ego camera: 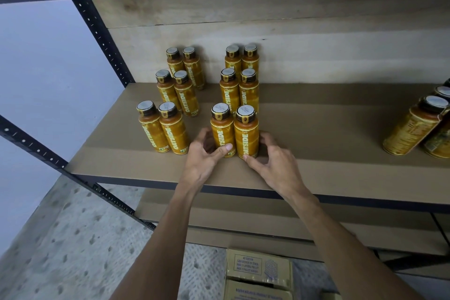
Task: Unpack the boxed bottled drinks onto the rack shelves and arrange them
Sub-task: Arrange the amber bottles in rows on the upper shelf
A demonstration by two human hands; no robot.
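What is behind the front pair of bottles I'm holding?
A second pair stands directly behind the front pair, then a rear pair by the wooden back panel. Their caps and upper bodies show; their lower bodies and bases are covered by the bottles in front.

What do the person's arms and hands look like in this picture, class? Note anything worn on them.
Both arms are bare: no sleeve shows on the left forearm or the right forearm down to the picture's lower edge. The left hand and right hand wear no gloves, and no watch, bracelet or ring is visible. The left thumbnail looks short and unpainted.
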